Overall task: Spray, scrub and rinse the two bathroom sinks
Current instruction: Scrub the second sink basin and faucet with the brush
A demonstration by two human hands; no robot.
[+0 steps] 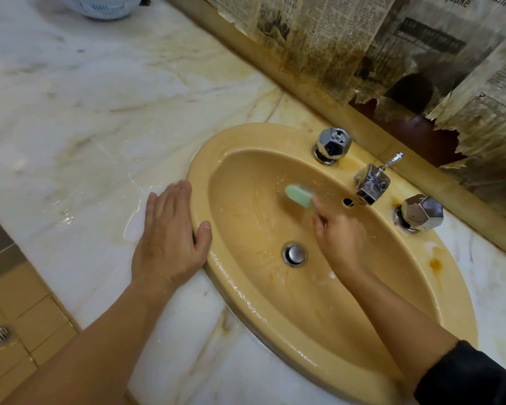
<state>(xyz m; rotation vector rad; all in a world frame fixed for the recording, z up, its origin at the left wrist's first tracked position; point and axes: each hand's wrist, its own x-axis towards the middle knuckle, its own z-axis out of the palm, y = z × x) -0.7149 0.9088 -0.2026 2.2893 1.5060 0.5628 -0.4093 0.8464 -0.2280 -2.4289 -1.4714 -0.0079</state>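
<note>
Blurred by motion: green scrub brush [300, 195], its handle hidden inside the right hand [338, 233]. Cut off at the far edge: a pale blue basket [107, 5] on the table [85, 97]. Too small to read: torn newspaper [348, 39] print. Cut at the right edge: dark sleeve [473, 375].

A mustard-yellow sink [275, 135] is set in white marble [100, 112] veined with beige; a pale green brush [300, 195] is seen, and 2 chrome taps [332, 143].
</note>
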